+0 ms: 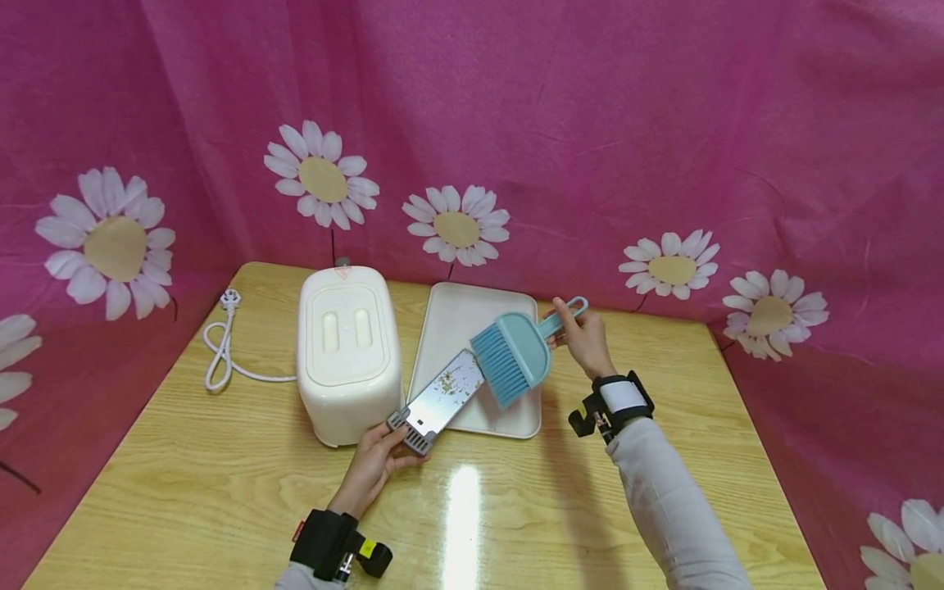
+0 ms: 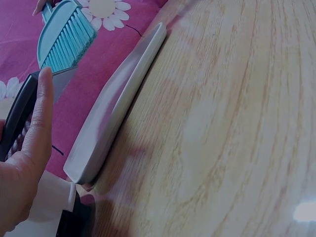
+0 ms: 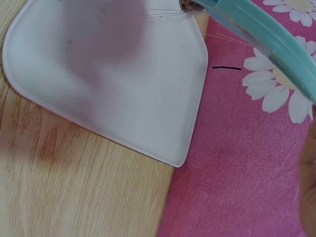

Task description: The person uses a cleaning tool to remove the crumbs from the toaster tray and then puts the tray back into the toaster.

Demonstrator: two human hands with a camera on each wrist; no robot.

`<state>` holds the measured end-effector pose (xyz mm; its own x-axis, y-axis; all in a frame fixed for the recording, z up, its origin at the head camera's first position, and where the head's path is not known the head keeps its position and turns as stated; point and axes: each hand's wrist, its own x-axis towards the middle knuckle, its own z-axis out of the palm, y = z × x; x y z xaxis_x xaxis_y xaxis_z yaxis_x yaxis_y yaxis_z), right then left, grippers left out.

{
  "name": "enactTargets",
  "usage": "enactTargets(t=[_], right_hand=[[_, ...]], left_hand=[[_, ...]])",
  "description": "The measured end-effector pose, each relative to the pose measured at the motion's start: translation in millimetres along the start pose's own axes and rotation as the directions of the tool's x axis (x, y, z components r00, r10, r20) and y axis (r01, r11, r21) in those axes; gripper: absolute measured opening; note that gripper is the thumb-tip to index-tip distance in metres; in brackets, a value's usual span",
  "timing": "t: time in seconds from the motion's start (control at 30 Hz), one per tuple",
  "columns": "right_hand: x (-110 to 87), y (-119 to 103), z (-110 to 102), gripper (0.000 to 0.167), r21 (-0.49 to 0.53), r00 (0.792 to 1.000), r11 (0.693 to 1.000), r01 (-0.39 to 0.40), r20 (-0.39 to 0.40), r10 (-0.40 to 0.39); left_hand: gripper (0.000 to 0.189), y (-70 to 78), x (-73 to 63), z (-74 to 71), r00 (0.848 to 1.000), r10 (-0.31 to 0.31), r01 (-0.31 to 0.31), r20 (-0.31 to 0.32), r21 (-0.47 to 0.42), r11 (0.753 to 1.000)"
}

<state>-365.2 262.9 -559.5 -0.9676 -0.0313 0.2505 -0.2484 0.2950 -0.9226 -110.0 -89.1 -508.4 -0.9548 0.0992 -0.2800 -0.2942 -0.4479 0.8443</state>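
My left hand [image 1: 376, 465] grips the grey slotted end of a flat metal crumb tray [image 1: 445, 392], held tilted over the white tray. Brown crumbs lie scattered on its shiny surface. The right hand [image 1: 583, 334] holds a light-blue hand brush [image 1: 519, 351] by its handle, bristles facing the crumb tray's far end. In the left wrist view the bristles [image 2: 74, 42] come right at the tray's edge. Below both is a white rectangular tray [image 1: 435, 319], lying on the table. In the right wrist view a few specks show on that white tray [image 3: 143, 108].
A white toaster [image 1: 350, 410] with a lid on top stands left of the white tray. Its cord ends in a plug [image 1: 230, 299] on the wooden table [image 1: 221, 483]. A pink curtain [image 1: 531, 123] with daisies hangs behind and along the sides.
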Motion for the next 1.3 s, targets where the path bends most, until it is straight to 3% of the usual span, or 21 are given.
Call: enactTargets(t=[0.17, 0.47, 0.6, 0.67, 0.73, 0.83, 0.9, 0.97, 1.13, 1.23, 1.3], right_hand=[[3.0, 13.4, -2.0, 0.039, -0.005, 0.999, 1.000, 0.023, -0.037, -0.023], [-2.5, 5.2, -3.1, 0.038, -0.012, 0.999, 1.000, 0.005, -0.038, -0.006], [-10.7, -18.0, -2.8, 0.040, 0.029, 1.000, 0.999, -0.030, 0.005, 0.030], [-25.1, -60.3, -4.5, 0.038, 0.061, 0.997, 0.996, -0.066, 0.033, 0.064], [-29.3, -72.1, -4.5, 0.038, 0.073, 0.997, 0.995, -0.074, 0.035, 0.072], [-27.9, -66.0, -6.3, 0.038, 0.033, 0.998, 0.998, -0.062, 0.012, 0.061], [-14.6, -24.3, -5.7, 0.040, -0.009, 0.999, 1.000, -0.027, -0.018, 0.027], [-9.6, -7.4, -6.6, 0.042, -0.027, 0.999, 1.000, -0.007, -0.032, 0.006], [-6.9, 4.2, -7.7, 0.043, -0.027, 0.999, 0.999, 0.019, -0.043, -0.020], [-17.5, -26.4, -6.8, 0.042, 0.000, 1.000, 1.000, -0.021, -0.021, 0.021], [-32.1, -66.1, -4.7, 0.041, 0.027, 1.000, 0.999, -0.029, -0.003, 0.029]], left_hand=[[0.040, 1.4, -0.7, -1.4, 1.000, -0.001, 0.001, 0.018, -0.003, 1.000], [0.039, 0.6, -1.3, -2.7, 1.000, 0.002, -0.002, 0.026, 0.000, 1.000], [0.039, -0.1, -1.3, -3.6, 1.000, -0.013, 0.014, 0.024, -0.006, 1.000], [0.039, -0.3, -1.5, -3.7, 1.000, -0.015, 0.016, 0.023, -0.008, 1.000], [0.038, -0.5, -1.7, -3.7, 1.000, -0.015, 0.015, 0.017, -0.008, 1.000], [0.038, -0.5, -2.2, -3.5, 1.000, -0.016, 0.016, 0.009, -0.004, 1.000], [0.039, -0.8, -2.4, -3.6, 1.000, -0.018, 0.018, 0.002, 0.002, 1.000], [0.039, -0.9, -2.7, -3.8, 1.000, -0.021, 0.021, -0.002, 0.007, 1.000], [0.039, -1.5, -3.4, -4.8, 1.000, -0.024, 0.024, -0.003, 0.009, 1.000], [0.039, -1.6, -3.6, -5.1, 1.000, -0.024, 0.024, -0.002, 0.009, 1.000], [0.039, -1.6, -3.8, -5.1, 1.000, -0.025, 0.025, -0.002, 0.006, 1.000]])
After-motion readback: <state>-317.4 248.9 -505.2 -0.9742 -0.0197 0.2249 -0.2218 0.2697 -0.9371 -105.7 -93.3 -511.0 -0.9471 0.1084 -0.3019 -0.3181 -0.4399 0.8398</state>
